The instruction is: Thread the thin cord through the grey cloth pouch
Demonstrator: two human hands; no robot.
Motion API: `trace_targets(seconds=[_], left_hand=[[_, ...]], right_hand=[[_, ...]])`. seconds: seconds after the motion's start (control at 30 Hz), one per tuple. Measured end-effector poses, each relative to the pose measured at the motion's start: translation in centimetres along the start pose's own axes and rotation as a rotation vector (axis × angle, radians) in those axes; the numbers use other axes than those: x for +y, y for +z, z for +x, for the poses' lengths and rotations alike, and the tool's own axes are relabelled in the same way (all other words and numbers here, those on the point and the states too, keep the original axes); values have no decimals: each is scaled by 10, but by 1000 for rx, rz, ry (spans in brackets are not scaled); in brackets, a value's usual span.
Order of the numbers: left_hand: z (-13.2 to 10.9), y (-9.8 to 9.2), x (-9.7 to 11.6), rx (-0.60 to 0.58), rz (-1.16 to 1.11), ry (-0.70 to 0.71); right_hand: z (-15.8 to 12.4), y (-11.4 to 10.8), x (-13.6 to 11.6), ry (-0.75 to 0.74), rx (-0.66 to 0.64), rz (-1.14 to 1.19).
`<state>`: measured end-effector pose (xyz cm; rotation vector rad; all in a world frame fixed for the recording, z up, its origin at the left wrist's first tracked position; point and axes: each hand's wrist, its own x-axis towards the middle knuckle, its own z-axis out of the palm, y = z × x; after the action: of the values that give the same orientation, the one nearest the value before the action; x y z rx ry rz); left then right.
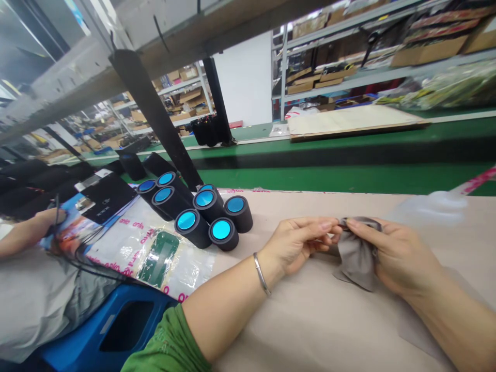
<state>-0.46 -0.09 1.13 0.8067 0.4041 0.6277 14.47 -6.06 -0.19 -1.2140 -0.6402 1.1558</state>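
Note:
A crumpled grey-brown cloth (358, 258) hangs from my right hand (399, 250), whose thumb and fingers are closed on it. My left hand (300, 243), with a metal bangle on the wrist, meets the cloth's upper left edge. Its thumb and forefinger are pinched together there; whether a small dark piece sits between the fingertips I cannot make out. Left of my hands, several black cylinders (238, 219) with shiny blue round tops stand upright in a cluster on the beige table surface (310, 320).
A white squeeze bottle (434, 206) with a pink-marked nozzle lies at the right. Plastic sheeting (132, 248) with pink print and a black device (104, 195) are at the left, near another person's arm (29, 232). Below is a blue stool (96, 341). A dark post (155, 113) rises behind the cylinders.

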Motion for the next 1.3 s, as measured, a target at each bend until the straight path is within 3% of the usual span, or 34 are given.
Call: trace_targets(seconds=[0.13,0.23,0.43,0.53,0.83,1.07,1.3], left_hand=[[2,3,0,88,88,16],[3,3,0,140,130,50],[1,3,0,161,229,144],[0,3,0,190,292,157],[-2,0,-2,144,382,178],[-4,2,-1,137,487,188],[-5,1,-1,148,630,198]], right_hand=[[1,-4,3,-63,-14,-113],[0,-6,6,-177,45,-216],[-5,-7,8,-665,35,-483],[-7,-10,8,-780,80,-613],[-20,-7,5,-568,82,-694],[-15,-17,6,-601,15,-833],[-13,-13,-1,-508,30,-790]])
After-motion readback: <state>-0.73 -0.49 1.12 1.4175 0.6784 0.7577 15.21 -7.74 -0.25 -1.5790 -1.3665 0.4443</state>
